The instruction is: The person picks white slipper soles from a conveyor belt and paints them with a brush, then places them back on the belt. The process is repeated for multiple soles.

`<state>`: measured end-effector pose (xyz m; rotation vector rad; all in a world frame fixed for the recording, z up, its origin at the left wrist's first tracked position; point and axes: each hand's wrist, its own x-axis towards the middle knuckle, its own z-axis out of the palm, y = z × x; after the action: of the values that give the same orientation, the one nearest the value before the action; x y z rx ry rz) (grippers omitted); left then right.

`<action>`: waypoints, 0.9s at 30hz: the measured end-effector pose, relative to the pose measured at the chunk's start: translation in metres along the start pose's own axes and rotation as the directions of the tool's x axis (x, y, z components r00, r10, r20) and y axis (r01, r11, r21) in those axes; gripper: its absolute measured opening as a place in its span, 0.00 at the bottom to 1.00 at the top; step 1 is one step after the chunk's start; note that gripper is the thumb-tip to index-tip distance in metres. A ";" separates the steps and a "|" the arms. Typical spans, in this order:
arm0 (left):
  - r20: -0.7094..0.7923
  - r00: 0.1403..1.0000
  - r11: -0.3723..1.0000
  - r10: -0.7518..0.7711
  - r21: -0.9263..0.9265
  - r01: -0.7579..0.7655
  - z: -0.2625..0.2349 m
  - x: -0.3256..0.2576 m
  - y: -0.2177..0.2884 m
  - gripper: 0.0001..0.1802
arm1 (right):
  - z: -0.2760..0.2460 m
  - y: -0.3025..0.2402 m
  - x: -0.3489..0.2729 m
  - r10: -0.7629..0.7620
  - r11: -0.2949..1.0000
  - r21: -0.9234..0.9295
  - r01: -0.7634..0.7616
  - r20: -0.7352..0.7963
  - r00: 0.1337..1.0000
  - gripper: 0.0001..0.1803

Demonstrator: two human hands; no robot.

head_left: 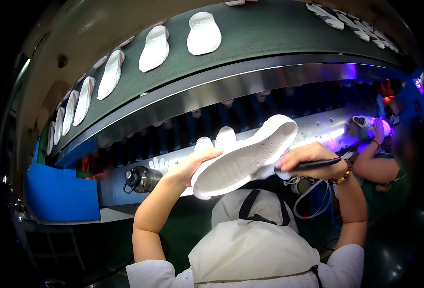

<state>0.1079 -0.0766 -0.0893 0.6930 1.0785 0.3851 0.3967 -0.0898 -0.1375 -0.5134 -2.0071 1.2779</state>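
Shoe (245, 156) held sole-up above the lap, long axis running from lower left to upper right. Left hand (193, 165) grips its lower-left end, fingers curled around the edge. Right hand (308, 158) is closed on a black pen (308, 166), tip touching the shoe's right side. Conveyor belt (269, 33) carries white soles (204, 33) beyond.

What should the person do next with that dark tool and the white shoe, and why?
Probably bring the dark pen-like tool a little further left onto the white shoe. The left hand holds the shoe sole-up, and the right hand has the tool's tip right at the shoe's edge.
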 end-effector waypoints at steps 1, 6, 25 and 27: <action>-0.010 1.000 0.999 0.009 0.050 -0.008 0.000 -0.003 0.000 0.25 | 0.000 0.003 0.000 0.032 0.999 -0.043 -0.033 -0.029 0.999 0.08; 0.016 0.999 0.998 0.027 -0.054 -0.026 -0.018 0.003 -0.010 0.27 | -0.001 0.010 -0.015 0.058 0.996 -0.066 -0.057 0.023 0.998 0.08; 0.183 0.968 0.868 0.171 -0.493 -0.060 -0.014 0.057 -0.058 0.27 | 0.031 0.054 -0.002 0.296 0.919 0.360 -0.162 -0.359 0.885 0.08; 0.204 0.959 0.834 0.197 -0.549 -0.054 -0.015 0.058 -0.063 0.26 | 0.024 0.067 -0.008 0.276 0.953 0.260 -0.155 -0.537 0.797 0.07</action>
<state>0.1175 -0.0827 -0.1753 0.2929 0.6310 0.6666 0.3822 -0.0813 -0.2072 -0.9258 -1.3259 1.2551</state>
